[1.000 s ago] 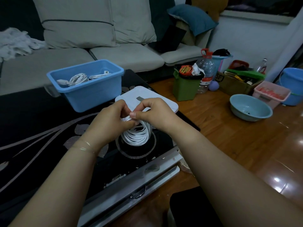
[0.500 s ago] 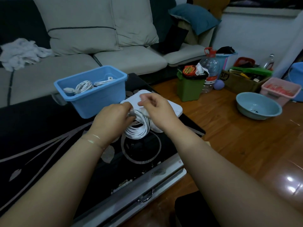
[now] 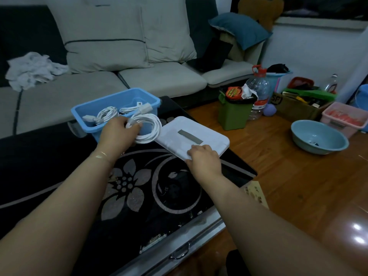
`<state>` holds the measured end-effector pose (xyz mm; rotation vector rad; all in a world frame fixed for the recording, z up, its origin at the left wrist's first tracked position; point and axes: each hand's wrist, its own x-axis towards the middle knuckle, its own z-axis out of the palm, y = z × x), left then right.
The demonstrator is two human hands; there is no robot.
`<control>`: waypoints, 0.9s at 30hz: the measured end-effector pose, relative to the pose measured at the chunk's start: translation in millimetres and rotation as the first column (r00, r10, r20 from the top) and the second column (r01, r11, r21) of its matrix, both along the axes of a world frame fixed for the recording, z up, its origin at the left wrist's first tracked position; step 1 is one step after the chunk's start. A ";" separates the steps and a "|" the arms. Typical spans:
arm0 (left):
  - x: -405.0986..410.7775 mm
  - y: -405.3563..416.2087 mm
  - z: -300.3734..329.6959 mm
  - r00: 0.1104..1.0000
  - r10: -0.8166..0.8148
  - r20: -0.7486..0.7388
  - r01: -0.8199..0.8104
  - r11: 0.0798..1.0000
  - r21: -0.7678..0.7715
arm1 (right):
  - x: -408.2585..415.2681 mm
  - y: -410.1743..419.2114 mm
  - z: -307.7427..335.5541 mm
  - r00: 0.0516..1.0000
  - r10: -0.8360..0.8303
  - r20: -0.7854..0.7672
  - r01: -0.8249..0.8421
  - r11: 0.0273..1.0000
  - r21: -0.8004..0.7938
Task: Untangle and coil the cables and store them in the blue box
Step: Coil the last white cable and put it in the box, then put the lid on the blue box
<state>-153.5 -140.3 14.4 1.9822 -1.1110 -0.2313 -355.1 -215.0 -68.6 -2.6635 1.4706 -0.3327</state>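
My left hand (image 3: 117,132) grips a coiled white cable (image 3: 149,127) and holds it at the near right rim of the blue box (image 3: 99,105), which stands on the black patterned table. Inside the box lie other white coiled cables (image 3: 107,114) with their plugs. My right hand (image 3: 204,157) rests on the near edge of the white lid (image 3: 191,136), which lies flat on the table just right of the box; its fingers curl over that edge.
The black glass table (image 3: 139,186) ends in a metal front edge with a drawer handle. A grey sofa (image 3: 159,80) is behind it. On the wooden floor to the right stand a green bin (image 3: 234,114), a water bottle (image 3: 257,90), a teal basin (image 3: 318,137) and boxes.
Both hands held the coil over the table centre before. Now my left hand alone has carried it up to the blue box, and my right hand has let go and moved onto the white lid.
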 end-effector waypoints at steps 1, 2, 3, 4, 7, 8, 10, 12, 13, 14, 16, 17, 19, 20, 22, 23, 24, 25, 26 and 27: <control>2.6 -3.4 1.5 0.998 0.011 -0.059 -0.013 0.999 -0.042 | 1.5 1.6 -1.9 1.000 0.002 -0.008 -0.002 1.000 -0.018; 5.1 -7.6 5.1 0.992 0.022 -0.121 -0.031 0.996 -0.078 | 2.6 2.5 -3.4 1.000 0.001 -0.015 -0.002 0.999 -0.032; 10.0 -13.2 8.6 0.984 0.036 -0.174 -0.055 0.993 -0.107 | 3.1 3.1 -4.7 1.000 -0.001 -0.017 0.000 0.999 -0.044; 15.0 -19.5 13.5 0.977 0.052 -0.207 -0.080 0.988 -0.130 | 3.6 3.0 -5.1 1.000 -0.005 -0.012 0.004 0.998 -0.058; 32.0 -36.6 28.3 0.957 0.092 -0.275 -0.147 0.971 -0.186 | 4.1 2.8 -2.8 0.998 -0.039 0.053 0.044 0.994 -0.096; 38.2 -42.4 32.5 0.950 0.100 -0.297 -0.162 0.968 -0.193 | 4.4 2.9 -1.4 0.996 -0.051 0.077 0.060 0.992 -0.107; 49.9 -54.0 39.8 0.931 0.124 -0.343 -0.188 0.969 -0.161 | 5.3 2.4 2.4 0.988 -0.073 0.135 0.091 0.987 -0.136; 61.6 -63.8 43.1 0.902 0.148 -0.406 -0.207 0.973 -0.105 | 6.5 1.9 5.3 0.970 -0.111 0.215 0.146 0.977 -0.155; 65.3 -68.5 43.4 0.888 0.137 -0.439 -0.197 0.976 -0.094 | 7.7 1.5 6.5 0.956 -0.135 0.262 0.182 0.969 -0.167; 69.0 -73.6 41.0 0.901 0.118 -0.418 -0.160 0.985 -0.067 | 8.7 1.3 6.7 0.939 -0.155 0.306 0.218 0.959 -0.182; 71.6 -80.2 33.4 0.973 0.097 -0.207 -0.079 0.993 0.093 | 10.0 0.7 7.0 0.909 -0.181 0.376 0.275 0.938 -0.212; 68.7 -78.6 29.5 0.995 0.088 -0.036 -0.081 0.981 0.177 | 10.5 0.2 7.6 0.899 -0.190 0.396 0.292 0.932 -0.217; 60.1 -74.0 22.2 0.958 0.018 0.286 -0.075 0.979 0.190 | 10.9 -1.5 9.2 0.882 -0.202 0.426 0.318 0.922 -0.221; 55.6 -72.4 18.8 0.915 -0.026 0.403 -0.047 0.984 0.171 | 11.3 -2.1 10.1 0.871 -0.204 0.447 0.328 0.918 -0.222; 50.1 -69.3 9.9 0.846 -0.111 0.522 -0.001 0.978 0.210 | 11.6 -1.8 11.6 0.850 -0.201 0.486 0.341 0.914 -0.219; 47.9 -67.8 6.3 0.814 -0.155 0.560 0.003 0.965 0.263 | 11.5 -1.5 12.3 0.843 -0.201 0.499 0.343 0.915 -0.211; 47.0 -66.5 3.6 0.783 -0.202 0.589 -0.001 0.946 0.325 | 11.2 -1.1 13.0 0.837 -0.203 0.508 0.343 0.918 -0.200; 46.7 -65.5 1.3 0.741 -0.243 0.626 -0.007 0.929 0.369 | 10.7 -0.9 13.3 0.832 -0.205 0.516 0.345 0.919 -0.190; 47.9 -63.6 0.1 0.700 -0.280 0.657 -0.012 0.915 0.403 | 10.4 -0.6 14.0 0.823 -0.209 0.528 0.350 0.919 -0.183; 49.5 -62.4 -0.7 0.669 -0.298 0.681 -0.009 0.913 0.409 | 9.7 -0.7 15.0 0.811 -0.213 0.545 0.359 0.917 -0.175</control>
